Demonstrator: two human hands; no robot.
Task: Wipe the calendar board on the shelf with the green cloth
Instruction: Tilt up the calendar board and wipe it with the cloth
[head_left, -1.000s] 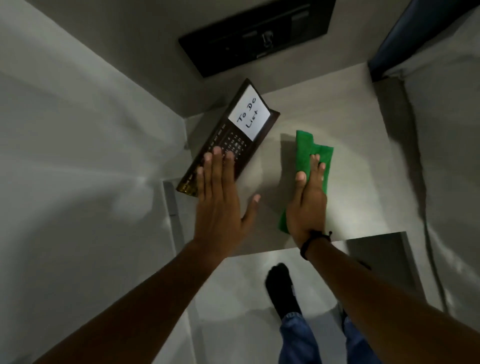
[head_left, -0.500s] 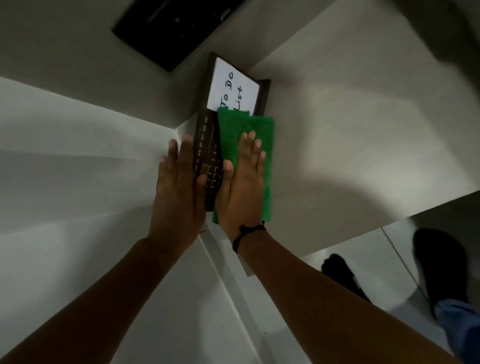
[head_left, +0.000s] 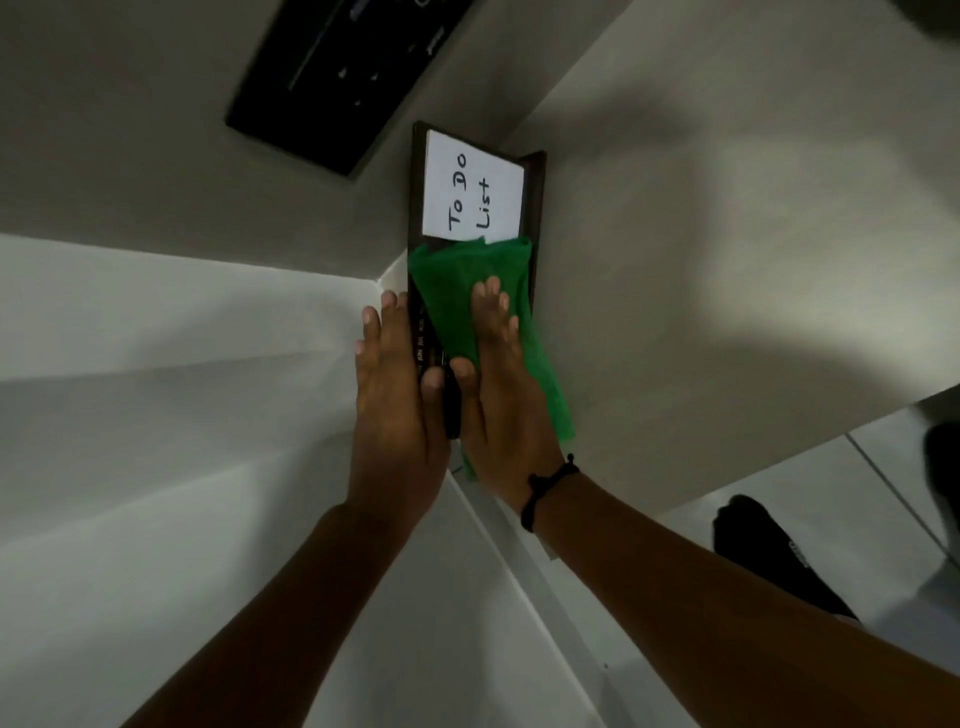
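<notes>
The dark-framed calendar board (head_left: 535, 192) lies on the pale shelf (head_left: 701, 260), in the corner by the wall. A white "To Do List" card fills its far end. The green cloth (head_left: 467, 280) is spread over the board's middle and near part. My right hand (head_left: 498, 384), with a black cord at the wrist, lies flat on the cloth and presses it onto the board. My left hand (head_left: 395, 395) lies flat along the board's left edge, fingers straight, thumb on the dark frame. Most of the calendar grid is hidden under cloth and hands.
A black flat panel (head_left: 332, 78) hangs on the wall above the board. White walls close in on the left. The shelf's front edge runs at the lower right, with the tiled floor and a black-socked foot (head_left: 769, 551) below it.
The cloth and my right hand have slid from the shelf onto the board, then up toward the white card. My left hand has shifted to the board's left edge. The view has swung left.
</notes>
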